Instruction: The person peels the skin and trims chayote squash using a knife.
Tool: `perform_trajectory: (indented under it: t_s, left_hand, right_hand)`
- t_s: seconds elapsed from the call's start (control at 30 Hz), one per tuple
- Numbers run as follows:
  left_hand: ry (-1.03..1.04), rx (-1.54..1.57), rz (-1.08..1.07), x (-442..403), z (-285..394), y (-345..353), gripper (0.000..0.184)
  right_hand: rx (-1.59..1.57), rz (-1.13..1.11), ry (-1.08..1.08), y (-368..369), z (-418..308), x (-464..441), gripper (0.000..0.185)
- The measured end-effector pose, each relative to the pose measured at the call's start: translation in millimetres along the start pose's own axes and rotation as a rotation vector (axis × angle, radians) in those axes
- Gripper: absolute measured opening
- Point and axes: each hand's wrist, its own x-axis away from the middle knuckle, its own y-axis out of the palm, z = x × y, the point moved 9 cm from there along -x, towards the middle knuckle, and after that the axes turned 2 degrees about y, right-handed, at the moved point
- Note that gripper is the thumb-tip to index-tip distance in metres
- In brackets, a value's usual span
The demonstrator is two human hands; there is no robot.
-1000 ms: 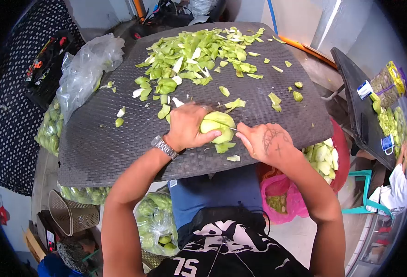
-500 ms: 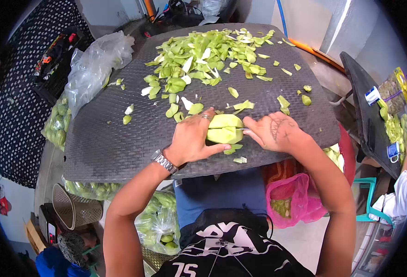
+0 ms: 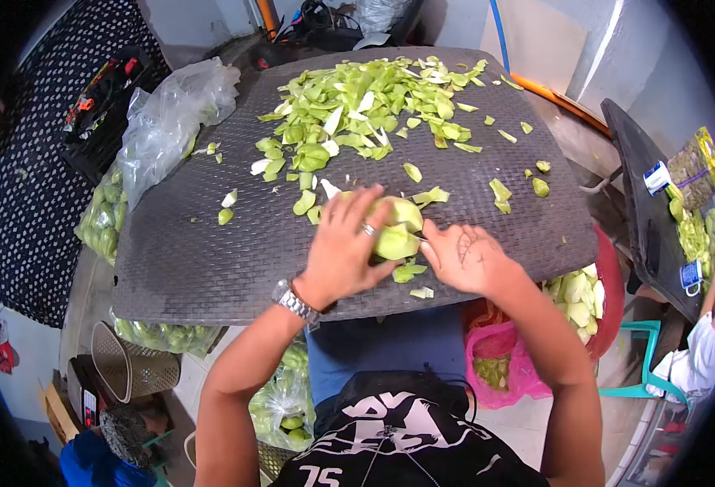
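Observation:
A peeled green mango (image 3: 396,242) lies near the front edge of the dark woven-pattern table, split by a cut into pieces that sit side by side. My left hand (image 3: 345,243) wraps over its left side, fingers across the top and thumb along the near side. At its right side my right hand (image 3: 461,253) grips a small knife (image 3: 423,239); only a sliver of the blade shows, and the handle is hidden in my fist. Scraps of peel (image 3: 408,270) lie just in front of the mango.
A large heap of green peel (image 3: 365,101) covers the table's far part. A clear plastic bag (image 3: 167,122) lies at the left edge. Below the right edge are a red basin (image 3: 609,292) of pale pieces and a pink bag (image 3: 499,390). Bagged green mangoes (image 3: 292,406) stand below.
My left hand has shifted further over the mango, with its fingers more spread across the top. The pieces have turned and parted slightly. My right hand has moved a little left and nearer me.

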Motion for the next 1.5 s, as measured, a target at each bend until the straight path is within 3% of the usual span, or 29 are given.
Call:
perform_trajectory:
  t_s: [0.07, 0.1, 0.23, 0.33, 0.37, 0.47, 0.5, 0.6, 0.73, 0.77, 0.9, 1.0, 1.07, 1.13, 1.23, 1.33, 1.5]
  left_hand:
    - [0.075, 0.012, 0.013, 5.5, 16.4, 4.2, 0.067]
    - [0.060, 0.049, -0.018, 9.3, 18.8, 4.5, 0.053]
    - [-0.111, 0.217, 0.015, 24.7, 12.5, -2.3, 0.040]
    - [-0.210, 0.202, 0.059, 37.2, -1.2, -10.5, 0.039]
    - [-0.235, 0.082, 0.048, 38.0, -1.6, -13.8, 0.042]
    - [-0.634, -0.013, 0.115, 59.0, -17.9, -24.4, 0.049]
    - [-0.643, -0.147, 0.165, 61.1, -13.7, -35.3, 0.061]
    - [-0.989, -0.002, -0.055, 78.4, -21.5, -25.3, 0.068]
    - [-0.851, 0.007, -0.054, 55.3, -20.4, -4.0, 0.070]
    - [-0.799, 0.044, -0.057, 46.5, -22.5, 2.9, 0.062]
    - [-0.809, 0.254, -0.277, 11.5, -20.7, 24.2, 0.059]
    - [-0.743, 0.363, -0.221, 2.8, -19.6, 31.0, 0.059]
    - [-0.722, 0.521, -0.078, 16.6, -34.7, 45.4, 0.045]
    - [-0.968, 1.073, -0.106, 28.2, -32.3, 53.9, 0.036]
    - [-1.030, 1.251, -0.025, 40.3, -30.4, 59.2, 0.035]
    - [-0.998, 1.082, -0.110, 38.9, -24.9, 66.7, 0.036]
    - [-0.884, 0.852, -0.055, 23.2, -18.5, 69.9, 0.044]
  right_hand:
    - [-0.086, -0.052, 0.052, 2.7, -7.5, -3.2, 0.035]
    - [-0.155, -0.017, 0.054, 1.4, -9.9, -4.8, 0.036]
    - [-0.429, -0.063, 0.149, 0.6, 2.4, -7.3, 0.042]
    - [-0.697, -0.213, 0.302, 6.2, 9.7, 1.0, 0.040]
    - [-0.821, -0.166, 0.294, 9.4, 13.8, 2.2, 0.038]
    - [-1.158, -0.017, 0.274, 23.1, 22.3, 12.9, 0.033]
    - [-1.253, 0.032, 0.283, 23.8, 22.0, 18.4, 0.031]
    - [-1.408, 0.073, 0.293, 25.4, 16.4, 26.8, 0.026]
    - [-1.438, 0.125, 0.309, 26.9, 0.1, 23.9, 0.025]
    - [-1.442, 0.170, 0.297, 28.9, -0.7, 23.0, 0.025]
    - [-1.554, 0.358, 0.244, 28.8, 7.2, 39.6, 0.024]
    - [-1.514, 0.430, 0.212, 19.2, 14.9, 61.1, 0.023]
    - [-1.507, 0.429, 0.165, 16.8, 19.2, 72.9, 0.023]
    - [-1.514, 0.425, 0.177, 12.8, 22.6, 79.8, 0.023]
    - [-1.585, 0.406, 0.249, 18.5, 24.6, 76.3, 0.023]
    - [-1.430, 0.342, 0.423, 41.8, 24.4, 63.0, 0.023]
    - [-1.480, 0.370, 0.397, 49.1, 18.9, 51.2, 0.018]
